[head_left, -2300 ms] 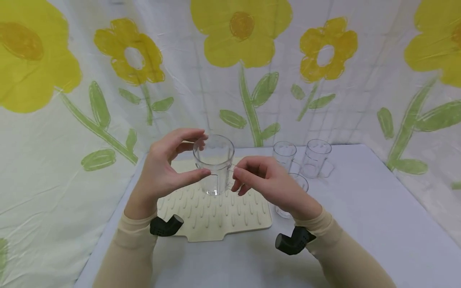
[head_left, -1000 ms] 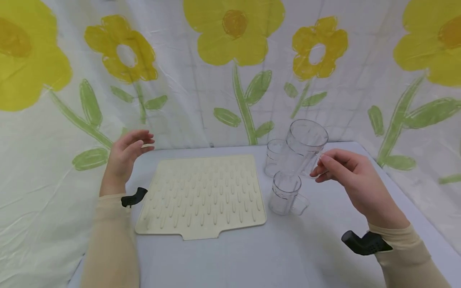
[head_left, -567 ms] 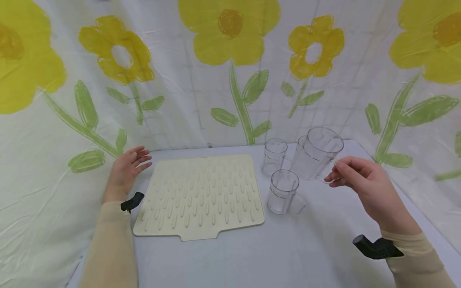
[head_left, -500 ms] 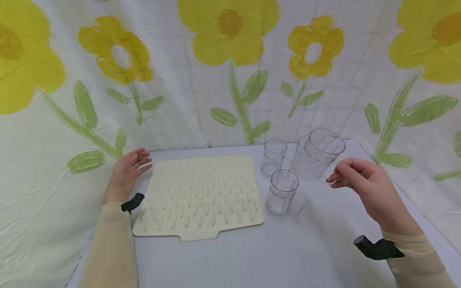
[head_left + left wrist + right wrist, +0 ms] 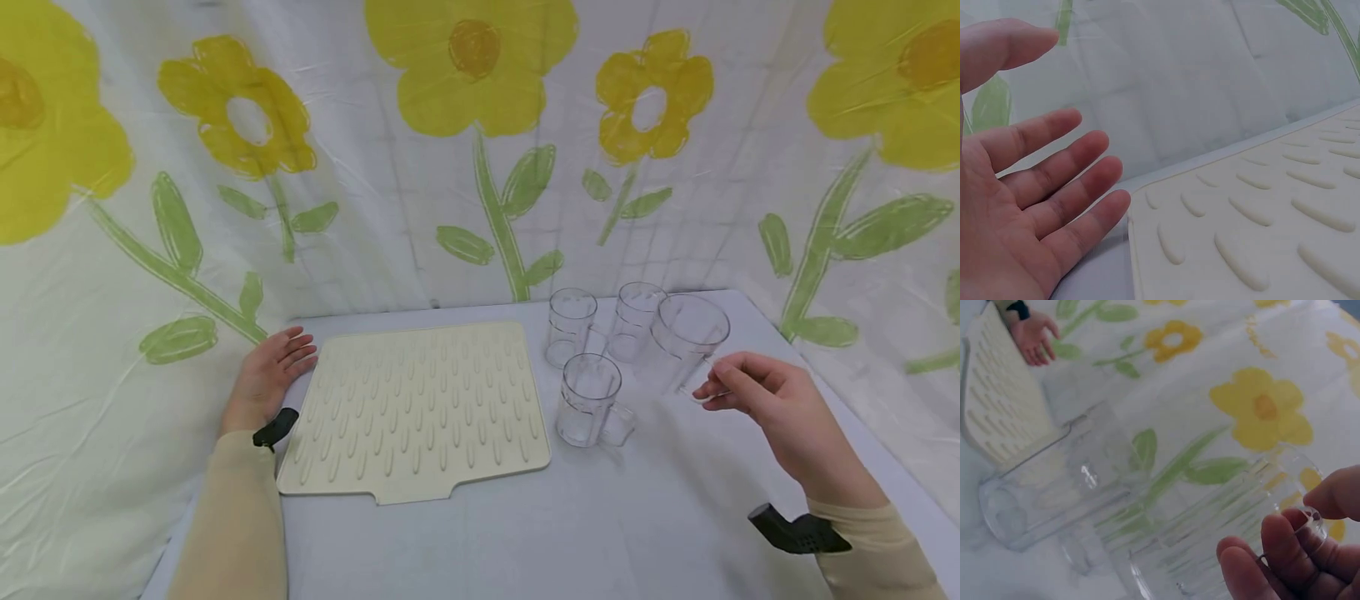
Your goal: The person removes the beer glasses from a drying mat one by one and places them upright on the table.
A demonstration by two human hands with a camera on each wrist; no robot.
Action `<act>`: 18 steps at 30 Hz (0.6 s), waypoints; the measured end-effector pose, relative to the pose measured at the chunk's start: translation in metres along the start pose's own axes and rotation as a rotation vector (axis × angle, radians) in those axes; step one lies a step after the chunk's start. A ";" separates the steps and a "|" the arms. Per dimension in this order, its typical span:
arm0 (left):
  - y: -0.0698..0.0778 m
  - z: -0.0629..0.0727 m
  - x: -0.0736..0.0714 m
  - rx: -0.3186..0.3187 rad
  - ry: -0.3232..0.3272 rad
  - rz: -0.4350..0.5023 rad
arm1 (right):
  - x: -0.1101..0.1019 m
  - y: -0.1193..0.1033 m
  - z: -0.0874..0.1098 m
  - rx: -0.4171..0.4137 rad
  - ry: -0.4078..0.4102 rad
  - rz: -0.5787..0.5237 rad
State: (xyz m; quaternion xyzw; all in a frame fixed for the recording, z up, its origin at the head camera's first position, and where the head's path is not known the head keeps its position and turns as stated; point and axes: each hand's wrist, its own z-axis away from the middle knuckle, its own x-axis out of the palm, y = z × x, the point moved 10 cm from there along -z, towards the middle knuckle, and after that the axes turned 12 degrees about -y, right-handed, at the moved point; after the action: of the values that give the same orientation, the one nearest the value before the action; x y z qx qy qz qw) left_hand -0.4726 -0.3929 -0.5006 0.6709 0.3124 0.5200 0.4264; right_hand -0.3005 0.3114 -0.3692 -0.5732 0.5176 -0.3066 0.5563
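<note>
My right hand [image 5: 776, 417] pinches the handle of a clear mug [image 5: 686, 337] at the right of the table. That mug is upright or slightly tilted; whether its base meets the tabletop I cannot tell. In the right wrist view, thumb and fingers curl round the mug's handle [image 5: 1313, 519]. My left hand [image 5: 273, 375] lies relaxed by the left edge of a cream mat [image 5: 416, 496] with raised ridges, holding nothing. Its fingers are spread in the left wrist view, the little finger close to the mat's corner.
Left of the held mug stand three more clear mugs: one at the back left [image 5: 572, 329], one behind [image 5: 633, 321], and one in front [image 5: 588, 404]. A white curtain [image 5: 390, 208] with yellow flowers hangs behind the white table [image 5: 480, 550].
Earlier both hands held the mug above the mat. My left hand has let go and dropped to the left of the mat; my right hand has carried the mug rightward and lowered it.
</note>
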 end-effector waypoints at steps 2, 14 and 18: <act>0.000 0.000 0.000 0.003 0.003 0.001 | -0.001 0.007 0.002 0.015 -0.002 0.005; 0.000 -0.001 0.000 0.038 -0.017 0.031 | 0.001 0.038 0.012 0.047 -0.042 0.022; 0.000 -0.001 -0.001 0.043 -0.019 0.027 | 0.004 0.049 0.012 0.076 -0.055 0.042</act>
State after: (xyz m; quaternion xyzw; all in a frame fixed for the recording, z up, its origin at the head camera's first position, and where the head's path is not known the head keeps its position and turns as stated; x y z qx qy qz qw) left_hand -0.4737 -0.3933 -0.5010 0.6890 0.3104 0.5126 0.4075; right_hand -0.3003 0.3196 -0.4189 -0.5488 0.5020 -0.2988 0.5979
